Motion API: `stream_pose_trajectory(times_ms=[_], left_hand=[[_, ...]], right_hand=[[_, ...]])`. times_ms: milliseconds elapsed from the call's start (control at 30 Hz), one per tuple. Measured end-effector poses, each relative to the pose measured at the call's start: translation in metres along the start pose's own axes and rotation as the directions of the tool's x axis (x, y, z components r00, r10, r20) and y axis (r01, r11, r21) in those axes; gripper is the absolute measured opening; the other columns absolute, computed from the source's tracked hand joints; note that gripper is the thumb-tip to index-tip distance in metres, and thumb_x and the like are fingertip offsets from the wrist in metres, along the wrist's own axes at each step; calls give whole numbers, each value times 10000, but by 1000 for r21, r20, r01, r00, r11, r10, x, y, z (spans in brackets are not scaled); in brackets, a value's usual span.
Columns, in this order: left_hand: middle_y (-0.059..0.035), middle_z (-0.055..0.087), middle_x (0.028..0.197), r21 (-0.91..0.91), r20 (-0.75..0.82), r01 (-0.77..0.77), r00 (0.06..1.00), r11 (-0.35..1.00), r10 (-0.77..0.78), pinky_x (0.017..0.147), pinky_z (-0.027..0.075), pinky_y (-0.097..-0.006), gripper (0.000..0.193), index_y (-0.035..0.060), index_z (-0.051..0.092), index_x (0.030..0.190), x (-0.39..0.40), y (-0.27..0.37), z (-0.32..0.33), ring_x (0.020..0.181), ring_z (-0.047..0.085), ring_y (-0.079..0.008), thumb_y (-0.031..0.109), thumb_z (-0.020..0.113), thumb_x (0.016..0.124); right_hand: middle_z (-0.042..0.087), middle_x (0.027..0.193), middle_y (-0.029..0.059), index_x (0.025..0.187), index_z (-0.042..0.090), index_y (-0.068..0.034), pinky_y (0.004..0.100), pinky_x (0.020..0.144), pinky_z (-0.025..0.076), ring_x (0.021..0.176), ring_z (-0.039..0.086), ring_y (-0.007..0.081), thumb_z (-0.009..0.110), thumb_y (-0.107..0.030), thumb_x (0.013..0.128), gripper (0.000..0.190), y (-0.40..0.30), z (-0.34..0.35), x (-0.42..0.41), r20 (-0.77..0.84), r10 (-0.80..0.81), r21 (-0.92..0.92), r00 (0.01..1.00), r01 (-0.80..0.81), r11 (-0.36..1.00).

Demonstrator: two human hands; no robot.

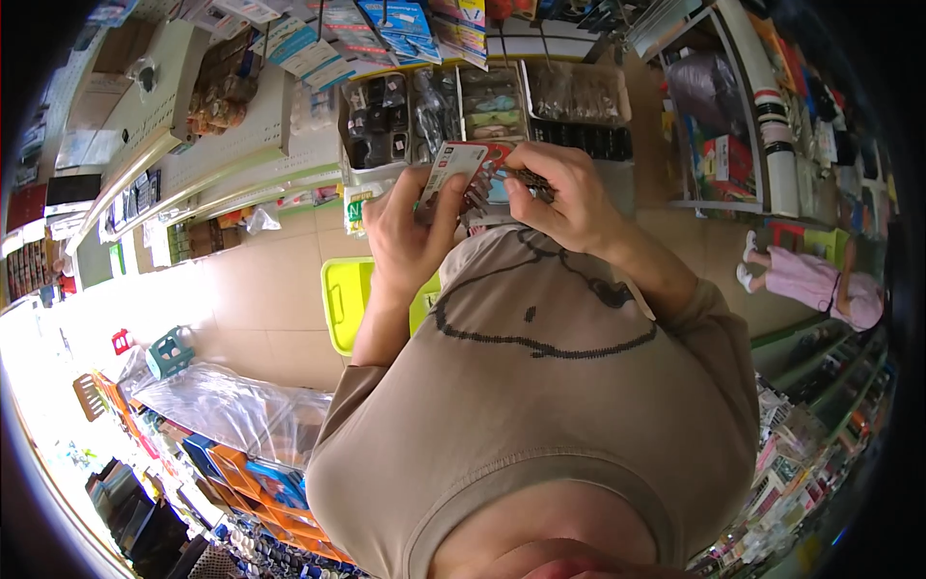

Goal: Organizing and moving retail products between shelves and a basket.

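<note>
My left hand (416,231) grips a flat red and white printed package (456,170) between thumb and fingers, tilted in front of my chest. Close by on the right, my right hand (561,195) pinches a bunch of small dark brassy metal pieces (532,181), whose exact kind I cannot tell; its fingertips are near the package's right edge. Thin metallic pieces show between the hands at the package. Just beyond the hands, a shelf holds an open box of small black items (376,119), a box with pale green and beige packets (492,108) and a box of clear-wrapped pieces (576,93).
Blister packs (398,25) hang on hooks above the boxes. A lime green plastic bin (347,304) stands on the tiled floor (268,297) below my left arm. White shelving (239,137) runs along the left. A person in pink (814,279) is at the far right, beside more shelves.
</note>
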State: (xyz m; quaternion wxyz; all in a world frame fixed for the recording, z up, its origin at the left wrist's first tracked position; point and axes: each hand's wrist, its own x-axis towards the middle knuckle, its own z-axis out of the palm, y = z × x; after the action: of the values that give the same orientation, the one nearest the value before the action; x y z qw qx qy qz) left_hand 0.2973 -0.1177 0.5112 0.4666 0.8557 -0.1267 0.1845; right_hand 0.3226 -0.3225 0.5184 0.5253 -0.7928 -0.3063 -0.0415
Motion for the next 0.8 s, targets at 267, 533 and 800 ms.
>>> stream_pose_trajectory(times_ms=[267, 533, 800], left_hand=[[-101, 636, 634, 283, -215, -206, 938, 937, 272, 472, 441, -334, 147, 18, 626, 873, -9, -4, 36, 478, 599, -246, 63, 750, 808], [-104, 613, 614, 51, -69, 42, 997, 998, -38, 478, 431, -322, 126, 24, 607, 857, 5, 6, 39, 490, 591, -222, 103, 705, 866], [-30, 527, 544, -204, 112, 311, 949, 928, -294, 456, 316, -261, 269, 5, 566, 737, 16, -3, 42, 505, 410, -46, 182, 691, 897]], right_hand=[[553, 765, 160, 861, 566, 27, 372, 608, 454, 639, 548, 323, 614, -117, 841, 154, 5, -1, -4, -98, 66, -66, 993, -73, 995], [560, 780, 159, 901, 562, 28, 381, 624, 455, 660, 554, 322, 602, -155, 889, 188, 20, -10, -3, -80, -29, -19, 996, 27, 999], [529, 756, 146, 859, 529, 3, 385, 666, 428, 678, 527, 320, 539, -182, 941, 202, 27, -15, -8, 23, 162, 130, 987, -164, 978]])
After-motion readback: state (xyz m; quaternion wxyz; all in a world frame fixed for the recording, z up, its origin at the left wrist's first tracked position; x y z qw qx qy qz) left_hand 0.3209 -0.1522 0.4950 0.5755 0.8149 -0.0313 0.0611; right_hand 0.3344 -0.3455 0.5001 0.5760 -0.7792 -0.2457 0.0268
